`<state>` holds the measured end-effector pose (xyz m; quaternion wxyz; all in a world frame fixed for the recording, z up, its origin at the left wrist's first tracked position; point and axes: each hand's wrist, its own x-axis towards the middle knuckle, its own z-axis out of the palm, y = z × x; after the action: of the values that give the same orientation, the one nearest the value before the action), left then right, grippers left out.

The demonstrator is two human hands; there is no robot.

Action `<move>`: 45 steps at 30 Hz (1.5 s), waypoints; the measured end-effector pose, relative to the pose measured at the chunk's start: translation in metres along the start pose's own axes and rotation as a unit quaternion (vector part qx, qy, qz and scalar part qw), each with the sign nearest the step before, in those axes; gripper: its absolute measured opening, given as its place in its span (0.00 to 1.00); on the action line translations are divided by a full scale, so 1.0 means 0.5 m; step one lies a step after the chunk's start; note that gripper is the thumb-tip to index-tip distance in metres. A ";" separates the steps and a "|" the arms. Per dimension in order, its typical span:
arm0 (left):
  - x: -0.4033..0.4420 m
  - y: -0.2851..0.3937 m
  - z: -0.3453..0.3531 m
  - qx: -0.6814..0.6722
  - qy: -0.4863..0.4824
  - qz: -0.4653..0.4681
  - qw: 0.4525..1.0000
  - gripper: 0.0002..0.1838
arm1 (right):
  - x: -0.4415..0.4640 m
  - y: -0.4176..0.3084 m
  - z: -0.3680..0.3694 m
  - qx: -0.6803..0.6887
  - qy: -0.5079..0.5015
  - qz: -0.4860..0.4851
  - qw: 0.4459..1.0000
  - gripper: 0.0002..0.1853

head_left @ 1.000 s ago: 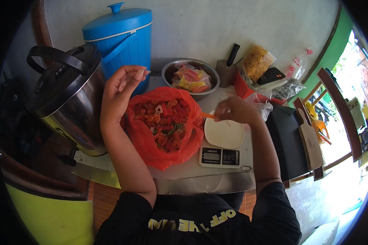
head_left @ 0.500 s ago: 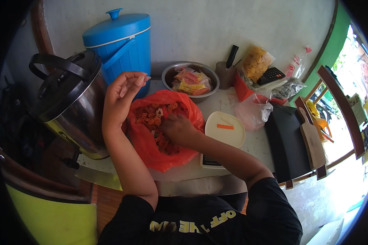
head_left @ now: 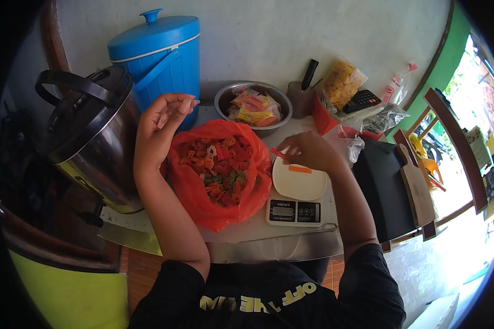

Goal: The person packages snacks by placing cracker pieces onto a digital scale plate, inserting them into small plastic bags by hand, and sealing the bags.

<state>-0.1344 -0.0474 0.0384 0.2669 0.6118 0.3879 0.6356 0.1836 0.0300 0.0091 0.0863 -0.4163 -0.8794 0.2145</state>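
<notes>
My right hand (head_left: 310,151) pinches a small red piece (head_left: 278,153) above the left rim of the scale's cream plate (head_left: 299,186). An orange strip (head_left: 300,169) lies on that plate, and the scale's display panel (head_left: 294,211) faces me. To the left, a red plastic bag (head_left: 206,215) stands open, full of red, orange and green pieces (head_left: 219,164). My left hand (head_left: 167,112) is raised beyond the bag's upper left edge, with curled fingers and the thumb against the fingertips. Whatever it may hold is too small to make out.
A steel bowl (head_left: 219,104) with small filled packets stands behind the bag. A blue lidded container (head_left: 164,60) and a large steel pot (head_left: 101,148) are at the left. At the right are a yellow snack packet (head_left: 343,82), a calculator (head_left: 362,101) and a wooden board (head_left: 417,186).
My right hand moved from over the scale into the red bag, then back with a red piece. The orange strip it held earlier now lies on the plate. My left hand stayed nearly still.
</notes>
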 end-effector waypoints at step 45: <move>-0.008 0.011 -0.007 -0.007 0.011 -0.002 1.000 0.14 | 0.178 -0.185 0.319 -0.095 0.125 -0.323 0.933 0.24</move>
<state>-0.1366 -0.0542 0.0409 0.2683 0.6023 0.3878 0.6441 0.0097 -0.0020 -0.0943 0.2204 -0.1397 -0.9647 0.0367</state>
